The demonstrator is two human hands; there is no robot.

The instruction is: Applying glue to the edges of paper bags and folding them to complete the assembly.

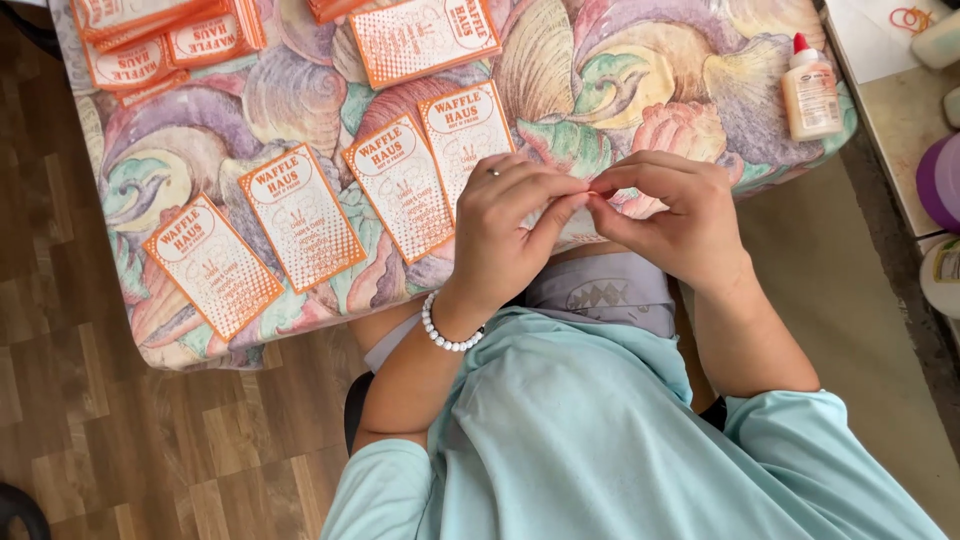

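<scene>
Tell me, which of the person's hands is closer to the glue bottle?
Right. The right hand is below-left of the glue bottle, apart from it; the left hand is farther left.

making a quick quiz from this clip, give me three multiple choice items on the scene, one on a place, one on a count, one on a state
1. Where does the glue bottle stand?
A. at the right end of the shell-print table
B. on the wood floor
C. in the person's lap

2. How many orange cards lie singly in the slanted row left of the hands?
A. one
B. four
C. nine

3. What are the two hands doing?
A. resting flat and apart
B. left hand and right hand meeting at the fingertips, pinching something small
C. one holds the glue bottle

Answers: 1 A, the bottle sits upright near the table's right edge. 2 B, four cards lie side by side there. 3 B, the fingertips touch over the table edge; what they pinch is too small to tell.
</scene>
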